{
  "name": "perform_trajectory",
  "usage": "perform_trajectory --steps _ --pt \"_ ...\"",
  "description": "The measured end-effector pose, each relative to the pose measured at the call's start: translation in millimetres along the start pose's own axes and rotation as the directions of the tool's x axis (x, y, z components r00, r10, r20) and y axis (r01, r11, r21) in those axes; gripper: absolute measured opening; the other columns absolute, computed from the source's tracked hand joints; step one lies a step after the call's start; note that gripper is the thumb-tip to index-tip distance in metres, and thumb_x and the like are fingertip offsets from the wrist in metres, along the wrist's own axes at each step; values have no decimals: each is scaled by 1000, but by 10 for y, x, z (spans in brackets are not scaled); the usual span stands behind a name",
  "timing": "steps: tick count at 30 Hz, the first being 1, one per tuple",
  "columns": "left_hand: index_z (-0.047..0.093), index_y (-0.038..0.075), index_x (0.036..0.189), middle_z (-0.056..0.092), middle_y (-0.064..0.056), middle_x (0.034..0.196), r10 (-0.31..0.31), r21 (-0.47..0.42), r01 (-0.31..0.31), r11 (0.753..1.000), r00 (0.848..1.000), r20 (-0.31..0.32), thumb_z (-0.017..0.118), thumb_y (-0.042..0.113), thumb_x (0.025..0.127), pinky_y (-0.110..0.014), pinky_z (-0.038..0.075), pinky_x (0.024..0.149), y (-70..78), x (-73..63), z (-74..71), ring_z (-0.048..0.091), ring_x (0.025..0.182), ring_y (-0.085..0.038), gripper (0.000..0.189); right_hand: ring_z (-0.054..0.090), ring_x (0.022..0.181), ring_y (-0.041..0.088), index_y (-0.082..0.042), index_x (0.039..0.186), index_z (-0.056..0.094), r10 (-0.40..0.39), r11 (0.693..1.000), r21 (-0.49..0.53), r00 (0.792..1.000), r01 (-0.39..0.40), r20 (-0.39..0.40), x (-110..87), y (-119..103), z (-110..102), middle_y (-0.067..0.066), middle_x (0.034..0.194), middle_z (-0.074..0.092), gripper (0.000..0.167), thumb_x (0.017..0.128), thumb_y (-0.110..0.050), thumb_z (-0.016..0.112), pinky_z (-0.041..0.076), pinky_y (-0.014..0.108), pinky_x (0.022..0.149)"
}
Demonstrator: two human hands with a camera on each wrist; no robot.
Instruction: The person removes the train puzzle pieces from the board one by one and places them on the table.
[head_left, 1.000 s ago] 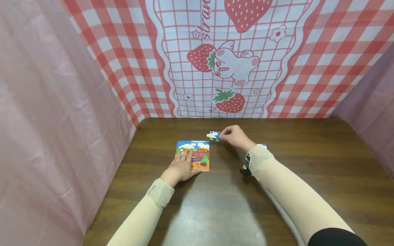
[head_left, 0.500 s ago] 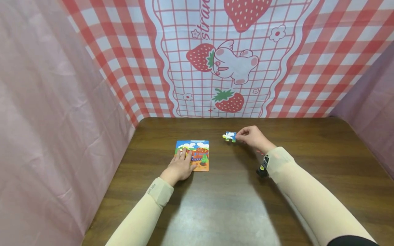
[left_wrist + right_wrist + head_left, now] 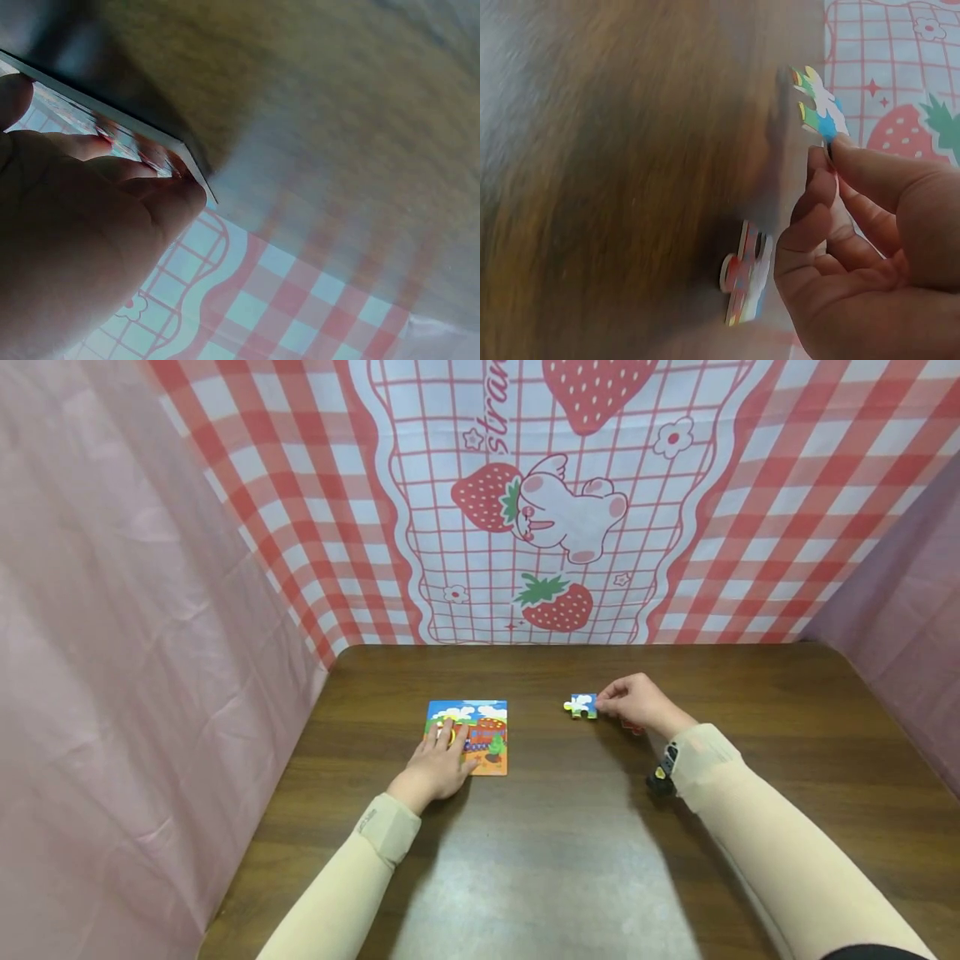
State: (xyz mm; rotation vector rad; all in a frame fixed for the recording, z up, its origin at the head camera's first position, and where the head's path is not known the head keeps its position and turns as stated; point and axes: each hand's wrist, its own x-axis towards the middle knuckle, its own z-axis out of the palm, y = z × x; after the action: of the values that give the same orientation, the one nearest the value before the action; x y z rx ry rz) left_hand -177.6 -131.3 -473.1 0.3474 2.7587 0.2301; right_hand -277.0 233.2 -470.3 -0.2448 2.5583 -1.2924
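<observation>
My left hand [image 3: 433,770] rests on a square picture board [image 3: 491,714] with blue sky, clouds and an orange building. Its fingers lie spread over the board's left part and hide some of the picture. Over in the left wrist view, the fingers [image 3: 169,206] lie across the board's printed face. Between thumb and fingertips, my right hand [image 3: 641,703] pinches a jigsaw piece [image 3: 581,706] of blue, white and green, to the right of the board. The right wrist view has this jigsaw piece [image 3: 821,105] held by one edge, above the table.
A second jigsaw piece [image 3: 748,274], red and white, lies on the wooden table [image 3: 555,860] below my right hand, mostly covered in the head view. A checked strawberry cloth [image 3: 555,527] hangs behind the table, and a pink curtain [image 3: 150,652] hangs at the left.
My right hand has carried the pinched jigsaw piece rightward, away from the board, and slightly nearer to me. The left hand stays on the board, its thumb drawn in a little.
</observation>
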Motion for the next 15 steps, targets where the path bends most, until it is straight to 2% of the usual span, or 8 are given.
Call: perform_trajectory --steps 6,15 --pt "15 9 164 4 -21 167 0 -13 0 1000 1000 4 38 44 110 -51 10 120 5 1 -14 3 151 -43 69 53 51 16 5 94 75 -2 999 -32 1000 3 27 -37 65 -46 8 63 61 15 94 -11 74 50 35 46" --pt "15 11 165 4 -20 168 1 -14 -1 1000 1000 13 39 46 109 -51 12 120 -1 0 -18 4 151 -42 70 59 52 18 -2 90 80 24 991 -133 999 -28 -27 -44 79 -51 7 61 64 16 89 -18 80 53 34 49"
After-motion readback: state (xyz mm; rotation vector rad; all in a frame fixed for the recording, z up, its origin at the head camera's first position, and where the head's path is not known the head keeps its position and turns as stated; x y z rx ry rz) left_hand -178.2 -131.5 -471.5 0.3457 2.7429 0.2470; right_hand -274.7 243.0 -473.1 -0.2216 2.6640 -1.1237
